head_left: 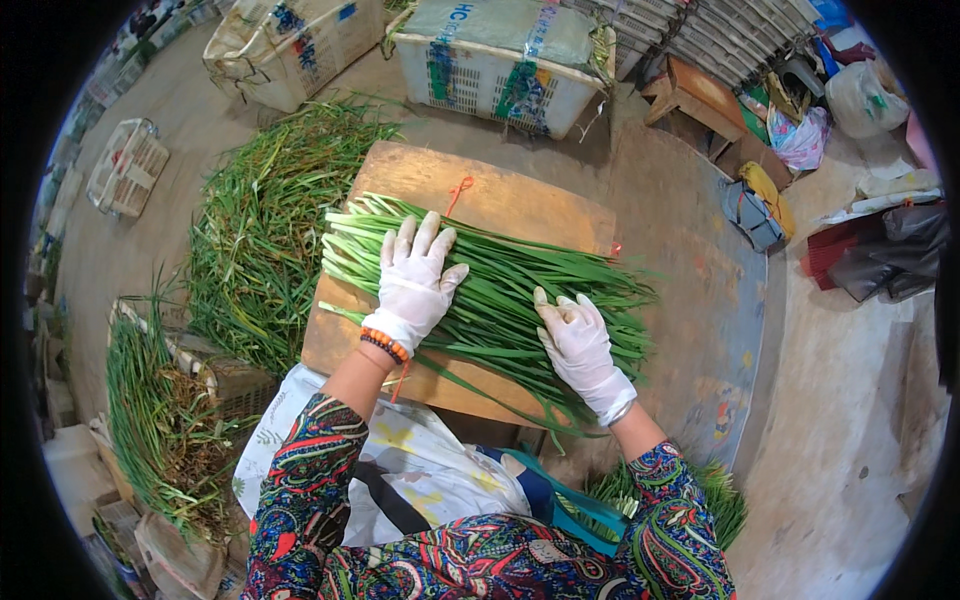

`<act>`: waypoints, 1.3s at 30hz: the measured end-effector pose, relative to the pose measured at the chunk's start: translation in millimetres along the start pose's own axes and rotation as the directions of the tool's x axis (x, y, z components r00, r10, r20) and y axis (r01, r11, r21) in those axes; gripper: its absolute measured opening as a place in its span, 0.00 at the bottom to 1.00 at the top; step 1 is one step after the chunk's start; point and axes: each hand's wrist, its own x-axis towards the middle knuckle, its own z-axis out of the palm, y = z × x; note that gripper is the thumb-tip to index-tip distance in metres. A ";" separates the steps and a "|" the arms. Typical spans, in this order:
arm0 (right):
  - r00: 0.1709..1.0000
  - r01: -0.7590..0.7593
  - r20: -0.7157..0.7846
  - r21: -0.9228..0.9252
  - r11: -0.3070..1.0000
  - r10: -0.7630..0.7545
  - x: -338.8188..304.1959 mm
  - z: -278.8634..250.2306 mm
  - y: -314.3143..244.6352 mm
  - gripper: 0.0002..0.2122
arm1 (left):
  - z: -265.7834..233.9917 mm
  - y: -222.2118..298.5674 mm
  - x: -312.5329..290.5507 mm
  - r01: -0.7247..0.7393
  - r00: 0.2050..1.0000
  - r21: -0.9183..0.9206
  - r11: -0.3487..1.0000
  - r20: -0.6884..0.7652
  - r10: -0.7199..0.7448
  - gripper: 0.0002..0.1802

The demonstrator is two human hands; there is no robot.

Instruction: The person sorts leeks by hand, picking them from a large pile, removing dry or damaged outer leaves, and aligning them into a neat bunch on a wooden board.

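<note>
A wide bunch of garlic chives (pixel 500 270) lies across a low wooden board (pixel 430 170), pale stalk ends to the left and green leaf tips to the right. My left hand (pixel 415 275), in a white glove, rests on the bunch near the pale ends with its fingers spread. My right hand (pixel 580 345), also gloved, lies on the leaves toward the tips, its fingers apart and slightly bent. A red string (pixel 459 192) sticks out beyond the far side of the bunch. Another red end shows near my left wrist. A few leaves hang over the board's near edge.
Loose chives and trimmings (pixel 285 220) are heaped left of the board. A crate (pixel 235 385) with more chives (pixel 150 400) stands nearer. Taped white crates (pixel 500 85) are behind the board. A wooden stool (pixel 700 95) and a grey bucket (pixel 750 215) stand to the right.
</note>
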 end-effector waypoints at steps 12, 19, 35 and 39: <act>0.438 -0.724 0.372 0.685 0.076 0.818 -39.0 -56.7 93.0 0.16 | 2.9 2.0 -12.7 0.004 1.000 -0.010 1.000 -0.006 -0.004 0.20; 0.391 -0.585 0.708 0.684 -0.435 0.588 -49.6 -18.2 106.7 0.21 | 3.8 2.5 -18.5 -0.021 0.999 0.005 1.000 -0.035 0.022 0.20; 0.533 -0.569 0.655 0.746 -0.346 0.536 -8.1 -43.7 74.4 0.20 | -8.6 10.3 -14.1 0.022 0.999 0.016 1.000 0.027 -0.023 0.33; 0.452 -0.683 0.522 0.724 -0.095 0.724 -6.7 -43.8 63.2 0.20 | -1.9 5.7 -18.9 -0.004 1.000 0.049 0.999 -0.009 0.004 0.26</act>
